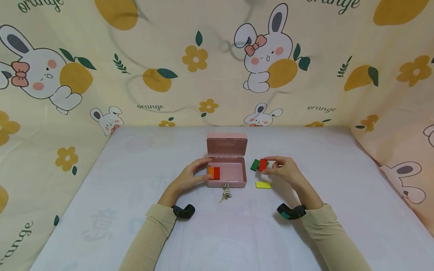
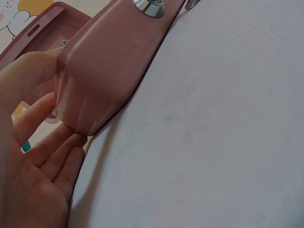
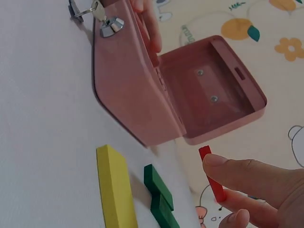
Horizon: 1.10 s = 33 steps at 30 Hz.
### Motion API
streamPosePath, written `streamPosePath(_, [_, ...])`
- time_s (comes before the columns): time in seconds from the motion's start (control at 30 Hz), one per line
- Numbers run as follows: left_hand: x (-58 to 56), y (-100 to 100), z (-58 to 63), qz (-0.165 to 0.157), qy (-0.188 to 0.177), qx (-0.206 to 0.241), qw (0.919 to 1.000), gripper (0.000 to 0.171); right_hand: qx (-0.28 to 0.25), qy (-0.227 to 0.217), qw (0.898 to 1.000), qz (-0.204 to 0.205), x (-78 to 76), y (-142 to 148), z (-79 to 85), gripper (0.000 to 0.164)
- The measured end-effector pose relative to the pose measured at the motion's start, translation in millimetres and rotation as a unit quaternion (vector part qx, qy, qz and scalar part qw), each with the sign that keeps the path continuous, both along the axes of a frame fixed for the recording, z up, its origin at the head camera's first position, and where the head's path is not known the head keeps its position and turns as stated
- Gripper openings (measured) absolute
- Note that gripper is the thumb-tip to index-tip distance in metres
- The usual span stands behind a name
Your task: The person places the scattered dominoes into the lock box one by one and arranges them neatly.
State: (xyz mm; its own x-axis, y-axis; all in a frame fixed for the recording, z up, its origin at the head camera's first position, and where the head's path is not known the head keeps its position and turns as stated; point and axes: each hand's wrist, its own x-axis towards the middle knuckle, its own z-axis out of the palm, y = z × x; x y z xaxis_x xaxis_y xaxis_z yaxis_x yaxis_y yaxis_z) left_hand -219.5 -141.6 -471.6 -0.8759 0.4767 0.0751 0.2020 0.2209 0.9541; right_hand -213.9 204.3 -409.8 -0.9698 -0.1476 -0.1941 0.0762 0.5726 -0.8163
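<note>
Pink metal box (image 1: 226, 174) sits on the white tabletop (image 1: 135, 210) with its lid (image 1: 226, 144) swung up at the back, and everything else is easiest placed against it. Inside the box, against its left wall, an orange block (image 1: 211, 172) and a red block (image 1: 216, 173) lie side by side, touching. At the middle of the box's front wall a lock holds a key (image 1: 225, 192) with a small ring of keys trailing onto the table just in front. The left hand (image 1: 190, 177) rests against the box's left end: in the left wrist view its thumb lies along the rim at the corner and the fingers (image 2: 57, 152) reach under and beside the lower corner, loosely spread rather than clenched. To the right of the box, the right hand (image 1: 285, 169) pinches another red block (image 1: 263, 164) between thumb and forefinger, holding it on edge above the table; the right wrist view shows the thumb pressed on its narrow side. Just beside that block, between it and the box's right wall, green blocks (image 1: 255, 165) lie on the table, one overlapping the other. A yellow block (image 1: 263, 184) lies flat near the box's front right corner, apart from the green ones. Behind the box hangs a cloth backdrop (image 1: 101, 67) printed with rabbits and oranges.
</note>
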Motion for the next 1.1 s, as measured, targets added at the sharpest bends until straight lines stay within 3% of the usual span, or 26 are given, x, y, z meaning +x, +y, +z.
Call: streamPosePath(1.1, [-1.0,-1,-3.1,0.002,-0.011,-0.001,0.9999,0.058,-0.028,0.015,0.999,0.032,-3.6,-39,4.8,0.051])
